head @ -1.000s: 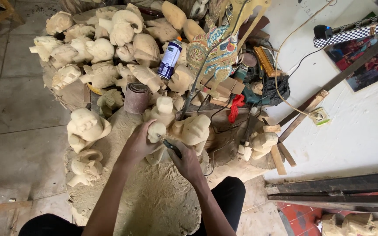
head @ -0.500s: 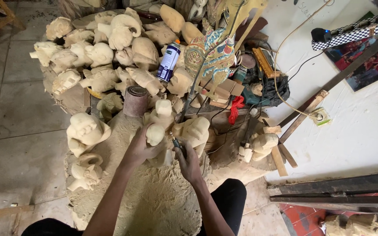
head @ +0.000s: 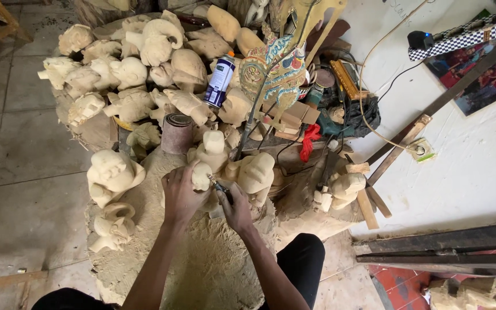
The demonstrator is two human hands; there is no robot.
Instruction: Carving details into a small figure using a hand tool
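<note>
hands closed: left (head: 180, 195) gripping pale carving (head: 201, 175), right (head: 237, 208) seemingly holding chisel (head: 220, 188)

Hands (head: 182, 192) on pale wooden carving (head: 201, 175)

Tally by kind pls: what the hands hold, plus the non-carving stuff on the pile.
small carving in left hand: 1
carving tool in right hand: 1
spray can: 1
sandpaper roll: 1
painted puppet: 1
red rag: 1
Total: 6
</note>
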